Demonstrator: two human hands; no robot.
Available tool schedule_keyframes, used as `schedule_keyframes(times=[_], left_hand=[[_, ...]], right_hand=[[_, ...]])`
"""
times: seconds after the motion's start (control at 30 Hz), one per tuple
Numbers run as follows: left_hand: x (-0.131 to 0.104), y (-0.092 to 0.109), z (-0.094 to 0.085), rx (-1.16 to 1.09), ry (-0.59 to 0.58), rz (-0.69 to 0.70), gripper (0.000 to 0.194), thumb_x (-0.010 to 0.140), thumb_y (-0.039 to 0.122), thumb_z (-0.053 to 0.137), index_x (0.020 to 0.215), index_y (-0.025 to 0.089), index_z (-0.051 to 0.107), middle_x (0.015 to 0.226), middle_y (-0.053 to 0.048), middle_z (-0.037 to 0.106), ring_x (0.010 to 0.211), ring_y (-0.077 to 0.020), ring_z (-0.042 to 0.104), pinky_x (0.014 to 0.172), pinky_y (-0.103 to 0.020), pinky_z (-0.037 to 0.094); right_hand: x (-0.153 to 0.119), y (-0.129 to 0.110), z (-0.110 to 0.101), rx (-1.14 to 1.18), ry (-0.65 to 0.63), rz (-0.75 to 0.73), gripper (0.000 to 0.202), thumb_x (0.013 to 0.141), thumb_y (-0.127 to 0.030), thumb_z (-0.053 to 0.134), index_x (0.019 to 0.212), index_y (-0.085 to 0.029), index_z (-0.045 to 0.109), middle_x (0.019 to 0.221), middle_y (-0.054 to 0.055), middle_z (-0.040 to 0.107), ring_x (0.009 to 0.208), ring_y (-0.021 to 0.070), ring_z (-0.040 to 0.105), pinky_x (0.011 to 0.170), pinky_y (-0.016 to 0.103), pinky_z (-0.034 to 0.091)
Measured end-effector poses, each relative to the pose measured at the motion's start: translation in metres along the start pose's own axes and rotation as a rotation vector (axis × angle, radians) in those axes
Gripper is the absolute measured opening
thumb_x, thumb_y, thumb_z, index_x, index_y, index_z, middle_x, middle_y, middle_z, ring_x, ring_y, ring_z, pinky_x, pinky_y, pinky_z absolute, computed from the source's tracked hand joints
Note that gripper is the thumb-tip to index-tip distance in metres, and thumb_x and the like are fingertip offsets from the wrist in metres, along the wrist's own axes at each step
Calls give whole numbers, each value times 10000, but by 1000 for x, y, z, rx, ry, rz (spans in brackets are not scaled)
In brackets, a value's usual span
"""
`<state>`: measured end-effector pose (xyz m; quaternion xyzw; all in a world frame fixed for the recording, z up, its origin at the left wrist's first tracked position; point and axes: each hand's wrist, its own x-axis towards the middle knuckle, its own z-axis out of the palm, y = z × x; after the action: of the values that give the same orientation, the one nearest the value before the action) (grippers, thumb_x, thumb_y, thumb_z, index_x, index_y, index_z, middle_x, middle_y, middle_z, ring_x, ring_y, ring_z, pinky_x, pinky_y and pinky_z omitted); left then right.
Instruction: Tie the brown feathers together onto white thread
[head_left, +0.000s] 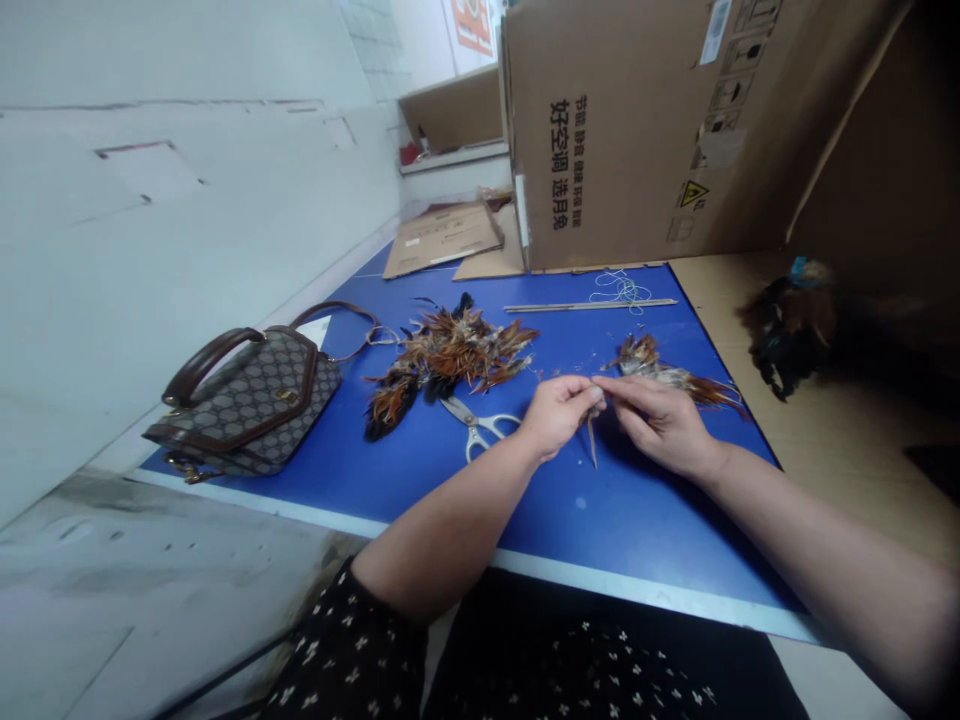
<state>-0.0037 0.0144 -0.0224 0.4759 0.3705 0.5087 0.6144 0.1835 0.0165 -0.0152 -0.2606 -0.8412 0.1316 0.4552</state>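
Observation:
My left hand [559, 415] is closed, with thumb and fingers pinching a slim brownish feather [592, 442] that hangs below the fingertips. My right hand [664, 420] meets it from the right, its fingertips drawn together against the left thumb tip; what lies between them is too small to make out. Just behind the right hand is a small bunch of grey and brown feathers [671, 378]. A larger pile of rust-brown and black feathers [465, 345] lies beyond my left hand. Scissors [480, 425] with pale handles rest beside my left wrist, blades pointing at that pile.
A patterned handbag [255, 405] stands at the left of the blue table [420, 490]. Behind are a thin stick [540, 308], tangled thread [622, 290] and flat cardboard [442, 240]. A tall carton [622, 130] walls the back right. Dark feathers [787, 335] lie on cardboard at right.

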Motion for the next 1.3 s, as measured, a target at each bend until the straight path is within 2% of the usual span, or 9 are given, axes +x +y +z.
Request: schedule_keyframes(times=[0.17, 0.43, 0.63, 0.73, 0.8, 0.93, 1.1, 1.2, 1.3], left_hand=[[1, -1, 2, -18, -37, 1, 440, 742, 525, 850, 827, 118, 707, 761, -39, 691, 683, -99, 582, 719, -262, 450], [-1, 0, 1, -5, -2, -12, 415, 721, 489, 868, 789, 115, 703, 727, -32, 686, 660, -92, 571, 704, -256, 442], [1, 1, 1, 3, 7, -4, 402, 739, 482, 856, 785, 115, 699, 732, -35, 686, 658, -92, 572, 706, -258, 450], [2, 1, 2, 6, -23, -6, 408, 755, 496, 845, 847, 118, 723, 762, -40, 697, 694, -103, 594, 732, -264, 469], [2, 1, 2, 11, -36, -9, 412, 757, 500, 844, 856, 118, 726, 771, -41, 699, 700, -103, 596, 738, -265, 475], [2, -1, 0, 16, -27, -5, 406, 756, 496, 843, 815, 118, 706, 769, -40, 697, 678, -94, 582, 721, -255, 465], [2, -2, -1, 18, 3, 1, 376, 758, 463, 845, 822, 118, 709, 752, -34, 687, 680, -97, 578, 721, -255, 459], [2, 0, 0, 21, 39, 72, 313, 825, 441, 793, 867, 135, 745, 807, -39, 702, 730, -111, 597, 774, -271, 478], [2, 2, 0, 84, 81, 242, 225, 876, 388, 758, 922, 171, 801, 1021, -72, 720, 979, -157, 648, 975, -313, 478]], right_hand=[[-1, -1, -4, -25, 69, 10, 528, 941, -105, 576, 1438, -271, 647, 1107, 85, 786, 924, 206, 762, 883, 353, 613], [3, -2, -3, -12, 20, 17, 422, 958, -113, 542, 1296, -261, 745, 1075, 90, 786, 895, 195, 761, 842, 339, 622], [3, -2, -5, 2, -30, 24, 468, 958, -138, 540, 1384, -267, 688, 1072, 87, 782, 934, 206, 751, 878, 369, 615], [2, -2, -9, -1, 15, 68, 524, 947, -156, 573, 1456, -268, 630, 1116, 86, 782, 926, 209, 753, 910, 385, 612], [2, -1, -11, 1, 25, 70, 517, 943, -151, 578, 1442, -273, 645, 1137, 87, 781, 936, 212, 756, 920, 385, 610], [4, -1, -12, 25, -36, 24, 451, 945, -122, 563, 1339, -273, 721, 1139, 91, 781, 958, 213, 756, 908, 373, 609], [6, -3, -9, 44, -57, 39, 434, 965, -130, 540, 1338, -266, 715, 1098, 88, 777, 913, 199, 749, 893, 373, 607], [4, -6, -5, 51, -33, 98, 453, 972, -201, 582, 1417, -241, 655, 1134, 105, 770, 900, 202, 739, 893, 384, 603], [2, -7, -1, 132, 9, 282, 503, 996, -306, 599, 1490, -218, 577, 1140, 117, 764, 687, 156, 695, 722, 341, 614]])
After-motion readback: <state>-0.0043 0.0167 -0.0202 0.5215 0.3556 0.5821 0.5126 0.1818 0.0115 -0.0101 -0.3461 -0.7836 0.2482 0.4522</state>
